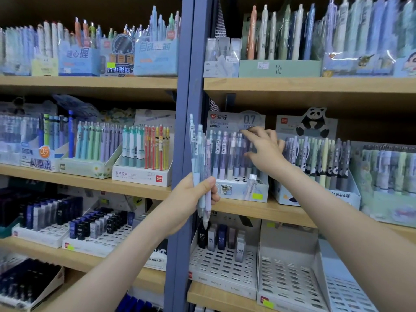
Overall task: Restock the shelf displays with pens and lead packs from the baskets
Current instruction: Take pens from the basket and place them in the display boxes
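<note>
My left hand (193, 194) grips a bundle of pastel mechanical pencils (199, 154), held upright in front of the blue shelf post. My right hand (264, 149) reaches into the 0.7 pencil display box (238, 190) on the middle right shelf, its fingers among the tops of the standing pencils (227, 154). Whether the fingers pinch one pencil is not clear. One loose pencil (251, 183) leans in the box's front holes. Lead packs (221, 239) stand in a white slotted tray (222, 266) one shelf below.
A panda-themed pen display (315, 167) stands right of my right hand. Left of the blue post (182, 109) are more pen boxes (144, 154) and trays of dark lead packs (99, 226). A bare white slotted tray (290, 278) sits at the lower right.
</note>
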Action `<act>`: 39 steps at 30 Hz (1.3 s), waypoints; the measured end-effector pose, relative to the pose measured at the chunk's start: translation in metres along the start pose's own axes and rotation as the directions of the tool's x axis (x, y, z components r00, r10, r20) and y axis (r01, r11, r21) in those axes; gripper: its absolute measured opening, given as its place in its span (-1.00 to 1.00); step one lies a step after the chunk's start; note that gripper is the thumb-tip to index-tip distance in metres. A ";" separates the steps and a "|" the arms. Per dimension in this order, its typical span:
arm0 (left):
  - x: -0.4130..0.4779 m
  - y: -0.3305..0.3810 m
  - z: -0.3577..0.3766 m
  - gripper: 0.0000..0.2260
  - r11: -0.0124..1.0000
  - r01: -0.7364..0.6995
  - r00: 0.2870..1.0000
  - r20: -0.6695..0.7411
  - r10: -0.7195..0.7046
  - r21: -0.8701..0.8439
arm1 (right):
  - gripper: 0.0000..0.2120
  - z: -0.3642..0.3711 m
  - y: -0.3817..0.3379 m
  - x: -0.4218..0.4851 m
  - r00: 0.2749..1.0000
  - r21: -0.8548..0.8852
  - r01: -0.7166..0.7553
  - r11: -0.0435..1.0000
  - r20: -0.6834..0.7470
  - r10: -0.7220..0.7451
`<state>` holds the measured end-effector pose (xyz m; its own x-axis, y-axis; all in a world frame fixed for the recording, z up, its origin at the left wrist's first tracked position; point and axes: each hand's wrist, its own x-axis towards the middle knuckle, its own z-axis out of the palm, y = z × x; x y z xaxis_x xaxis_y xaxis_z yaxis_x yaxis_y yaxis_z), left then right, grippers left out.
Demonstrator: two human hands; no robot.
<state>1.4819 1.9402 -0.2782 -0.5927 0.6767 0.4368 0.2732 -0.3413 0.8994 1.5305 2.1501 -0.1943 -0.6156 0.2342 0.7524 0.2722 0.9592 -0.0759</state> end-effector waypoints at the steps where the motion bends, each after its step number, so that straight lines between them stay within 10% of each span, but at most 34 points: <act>1: 0.000 -0.001 0.000 -0.82 1.000 -0.003 1.000 0.004 0.003 0.001 | -0.43 0.000 0.001 0.000 1.000 0.005 -0.008 1.000 0.013 0.008; 5: -0.001 -0.002 0.001 -0.81 1.000 0.006 0.999 0.044 -0.005 -0.029 | -0.42 -0.007 -0.008 -0.008 0.996 0.076 -0.040 0.996 -0.082 0.047; 8: -0.004 -0.002 0.003 -0.80 0.999 0.023 0.995 0.093 -0.021 -0.022 | -0.63 -0.021 -0.032 -0.033 0.965 0.444 0.040 0.895 -0.248 0.081; 13: -0.005 -0.001 0.011 -0.91 0.997 0.012 0.992 0.130 -0.002 -0.077 | -0.90 -0.031 -0.069 -0.074 0.979 0.710 -0.057 0.702 0.177 -0.100; 19: -0.006 0.000 0.019 -0.92 0.999 -0.018 0.990 0.137 0.024 -0.046 | -0.90 -0.038 -0.060 -0.077 0.956 0.738 -0.203 0.643 0.291 -0.032; 24: 0.002 -0.003 0.014 -0.89 0.984 -0.105 0.990 -0.076 0.117 0.146 | -0.93 -0.054 -0.036 -0.059 0.957 0.886 -0.157 0.436 0.028 0.288; 31: 0.002 -0.011 0.016 -0.90 0.987 -0.101 0.991 -0.073 0.110 0.123 | -0.92 -0.036 -0.007 -0.047 0.950 0.671 -0.174 0.721 -0.079 0.303; 39: 0.002 -0.012 0.015 -0.87 0.989 -0.094 0.995 -0.034 0.099 0.111 | -0.89 -0.030 -0.005 -0.032 0.966 0.637 -0.195 0.746 -0.010 0.260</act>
<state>1.4888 1.9554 -0.2883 -0.5886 0.6169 0.5225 0.4105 -0.3287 0.8506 1.5709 2.1328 -0.1990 -0.5164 0.4742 0.7131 -0.1484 0.7706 -0.6199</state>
